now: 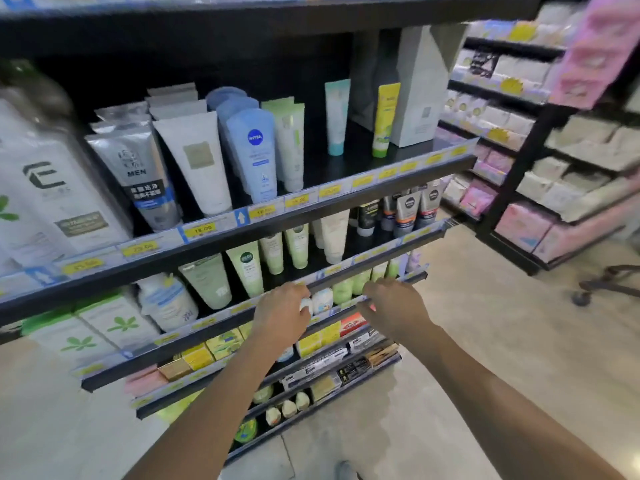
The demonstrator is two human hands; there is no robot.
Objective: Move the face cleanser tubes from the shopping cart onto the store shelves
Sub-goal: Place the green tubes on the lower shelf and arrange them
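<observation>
The left hand (pixel 280 315) pinched a white tube (pixel 306 305) at the third shelf (pixel 180 349). At its three o'clock, the right hand's (pixel 393 306) fingers (pixel 369 299) curled loosely, empty.

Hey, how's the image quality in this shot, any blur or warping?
Head view: wide-angle warping slightly bows the shelf rail; head view edges smear, blurring the white box at left and pink packs at top right; the Nivea tube near centre reads sharp; lighting is even, no strong glare.
</observation>
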